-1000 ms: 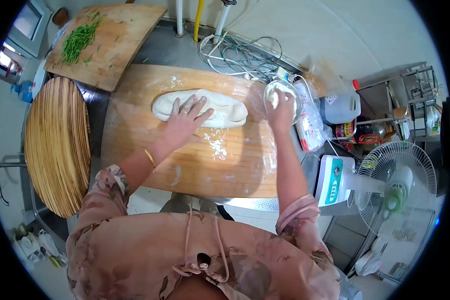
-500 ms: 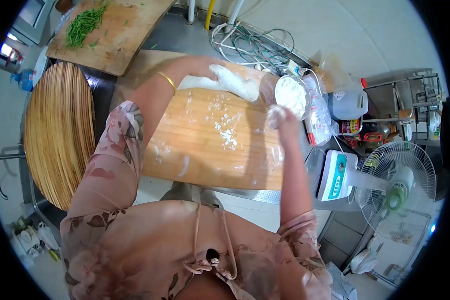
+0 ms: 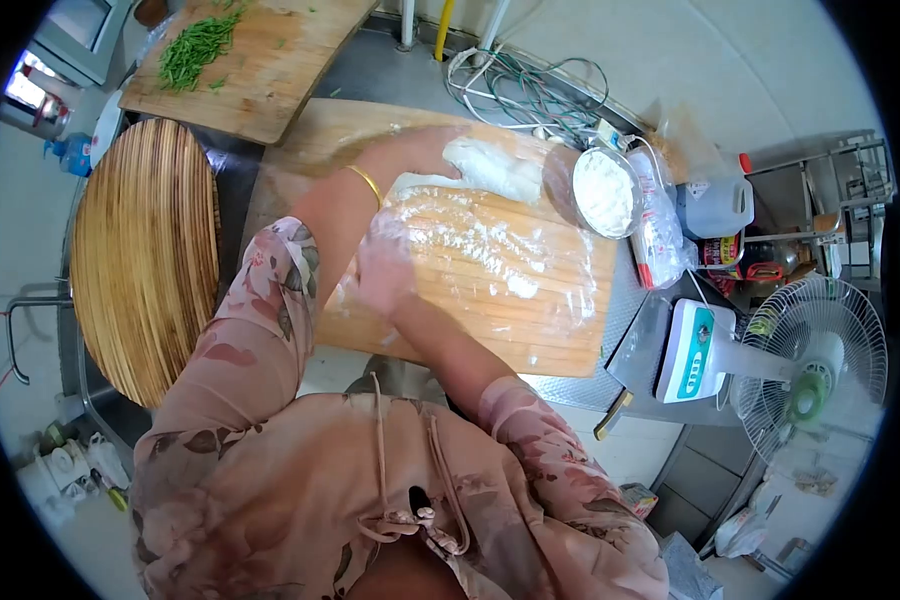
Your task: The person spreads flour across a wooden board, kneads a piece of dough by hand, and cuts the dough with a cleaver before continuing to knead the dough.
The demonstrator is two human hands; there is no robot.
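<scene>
A long piece of white, floured dough (image 3: 498, 172) lies along the far side of the wooden board (image 3: 560, 270). My left hand (image 3: 432, 152) grips the dough near its left end, with some of its fingers hidden. Motion smears my right hand (image 3: 385, 268), low over the left part of the board near my left forearm; its fingers cannot be made out. Loose flour (image 3: 515, 280) streaks the board between the dough and the near edge. A bowl of white flour (image 3: 605, 193) stands at the board's far right corner.
A cleaver (image 3: 638, 345) lies right of the board, beside a white and teal fan base (image 3: 694, 350). Chopped greens (image 3: 198, 52) sit on another board (image 3: 260, 85) at the far left. A round striped wooden lid (image 3: 145, 265) is at left. Cables (image 3: 530, 90) lie behind.
My right hand has swept from beside the flour bowl leftward across the board. More flour now streaks the wood. The left hand stays at the dough, and the view has shifted slightly.
</scene>
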